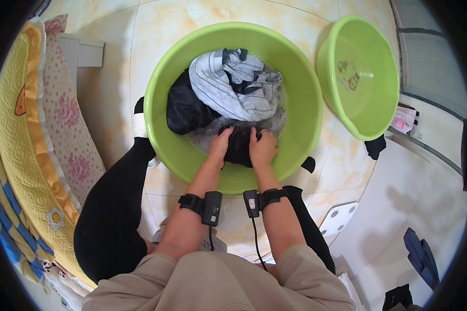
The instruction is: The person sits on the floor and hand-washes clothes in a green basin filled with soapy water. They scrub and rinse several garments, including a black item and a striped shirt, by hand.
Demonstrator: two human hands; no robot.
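Between my legs stands a large green basin [161, 62] with sudsy water and clothes in it. My left hand [221, 144] and my right hand [263, 147] both grip a wet black cloth garment [238, 147] near the basin's close side, fingers curled into the fabric. The garment's exact kind cannot be made out. Just beyond my hands lies a bunched white striped garment [218, 90]. To its left a black garment [187, 106] bulges partly out of the water. Foam [280, 116] shows around the clothes.
A second green basin [368, 67] leans at the right. A bed with a yellow quilt [31, 155] runs along the left. A white scale [339, 217] lies on the tiled floor at right. Dark clothes [421, 256] lie further right. Black wristbands with cables circle both forearms.
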